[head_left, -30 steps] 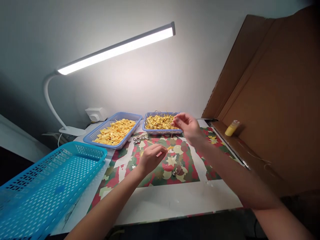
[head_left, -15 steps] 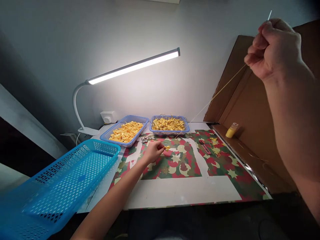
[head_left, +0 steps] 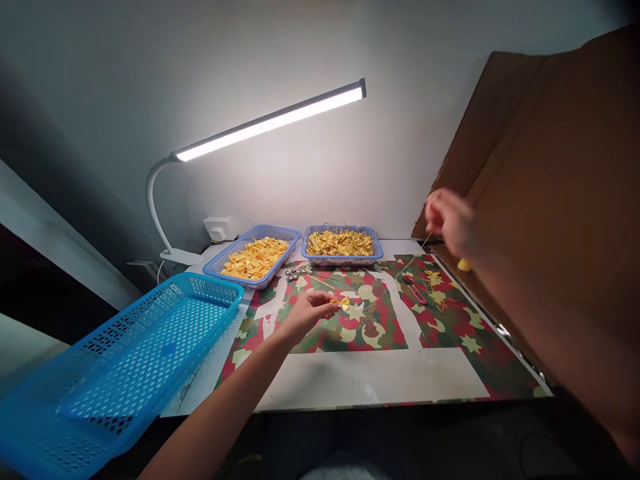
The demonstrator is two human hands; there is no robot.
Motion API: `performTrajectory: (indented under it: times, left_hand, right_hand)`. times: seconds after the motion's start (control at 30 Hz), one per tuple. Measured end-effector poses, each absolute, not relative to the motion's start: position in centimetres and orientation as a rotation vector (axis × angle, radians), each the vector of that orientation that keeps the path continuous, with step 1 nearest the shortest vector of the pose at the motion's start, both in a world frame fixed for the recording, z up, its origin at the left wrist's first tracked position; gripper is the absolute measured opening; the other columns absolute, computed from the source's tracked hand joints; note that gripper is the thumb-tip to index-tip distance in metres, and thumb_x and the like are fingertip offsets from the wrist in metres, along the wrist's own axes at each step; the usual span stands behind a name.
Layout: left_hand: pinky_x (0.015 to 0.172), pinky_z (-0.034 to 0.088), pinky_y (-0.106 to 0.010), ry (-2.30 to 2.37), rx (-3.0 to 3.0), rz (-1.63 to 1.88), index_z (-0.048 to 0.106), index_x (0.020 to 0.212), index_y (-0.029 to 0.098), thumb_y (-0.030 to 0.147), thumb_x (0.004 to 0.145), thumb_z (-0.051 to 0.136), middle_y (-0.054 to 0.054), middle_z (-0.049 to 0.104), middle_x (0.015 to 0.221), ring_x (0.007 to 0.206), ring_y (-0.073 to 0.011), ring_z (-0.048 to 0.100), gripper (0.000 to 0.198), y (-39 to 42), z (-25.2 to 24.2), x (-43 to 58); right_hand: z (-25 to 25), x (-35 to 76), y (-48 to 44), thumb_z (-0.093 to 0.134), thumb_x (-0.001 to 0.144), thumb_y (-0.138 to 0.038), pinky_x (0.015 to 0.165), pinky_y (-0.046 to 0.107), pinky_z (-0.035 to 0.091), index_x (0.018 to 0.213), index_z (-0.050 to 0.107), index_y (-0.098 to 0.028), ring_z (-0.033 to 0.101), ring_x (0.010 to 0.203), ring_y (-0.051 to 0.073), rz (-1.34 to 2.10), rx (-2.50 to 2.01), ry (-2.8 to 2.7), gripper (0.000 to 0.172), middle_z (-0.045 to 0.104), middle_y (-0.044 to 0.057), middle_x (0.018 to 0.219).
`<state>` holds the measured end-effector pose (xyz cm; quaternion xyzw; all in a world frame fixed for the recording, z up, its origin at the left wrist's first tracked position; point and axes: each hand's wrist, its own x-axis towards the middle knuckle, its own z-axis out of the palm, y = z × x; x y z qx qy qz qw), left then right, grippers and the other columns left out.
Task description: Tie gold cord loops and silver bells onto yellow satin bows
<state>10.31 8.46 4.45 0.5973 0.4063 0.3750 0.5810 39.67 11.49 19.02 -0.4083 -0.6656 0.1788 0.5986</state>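
My left hand (head_left: pixel 307 312) is low over the patterned mat (head_left: pixel 380 313), its fingers pinched on a small yellow folded piece (head_left: pixel 341 303). My right hand (head_left: pixel 447 220) is raised at the right, blurred, closed on a thin golden thread (head_left: pixel 413 263) that slants down toward the yellow piece. Behind them stand two pale blue baskets: the left basket (head_left: pixel 256 257) holds flat yellow folded pieces, the right basket (head_left: pixel 343 243) holds yellow pieces with threads.
A large empty bright blue basket (head_left: pixel 135 360) juts over the table's left edge. A lit desk lamp (head_left: pixel 270 123) arches overhead. Small metal bells (head_left: pixel 296 272) and red snips (head_left: pixel 415 291) lie on the mat. Brown cardboard (head_left: pixel 540 200) walls the right side, with a yellow bottle (head_left: pixel 464 265).
My right hand pulled the thread up high to the right, then came back down to just above the table's right side. My left hand stayed on the yellow piece.
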Motion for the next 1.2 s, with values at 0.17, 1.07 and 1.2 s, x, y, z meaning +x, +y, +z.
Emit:
performTrajectory:
  times: [0.17,1.07,1.2]
  left_hand:
    - [0.061,0.045,-0.025,0.97,1.264,0.902,0.067,0.068,0.014,0.036,0.064,0.079,-0.001,0.064,0.063,0.06,-0.0114,0.057,0.025,7.1,5.1,10.8]
    - [0.059,0.049,-0.019,0.789,0.674,0.668,0.066,0.068,0.013,0.03,0.059,0.086,-0.002,0.066,0.064,0.058,-0.0087,0.061,0.027,9.0,1.9,11.0]
    - [0.058,0.05,-0.02,0.761,0.641,0.629,0.069,0.067,0.014,0.03,0.059,0.087,-0.003,0.067,0.065,0.057,-0.0086,0.06,0.026,8.9,1.6,11.0]
  right_hand:
    - [7.4,31.8,5.4,0.046,0.092,-0.04,0.046,0.023,0.033,0.069,0.043,-0.02,0.038,0.049,0.009,0.6,-1.02,-1.761,0.031,0.042,-0.004,0.056]
    - [2.3,32.1,8.2,0.047,0.09,-0.014,0.066,0.034,0.044,0.06,0.041,-0.022,0.05,0.069,0.017,0.32,-0.539,-2.206,0.032,0.074,0.0,0.085]
    - [1.9,32.2,8.2,0.048,0.088,-0.008,0.061,0.031,0.039,0.057,0.043,-0.021,0.049,0.07,0.017,0.075,-0.437,-2.247,0.034,0.074,-0.003,0.086]
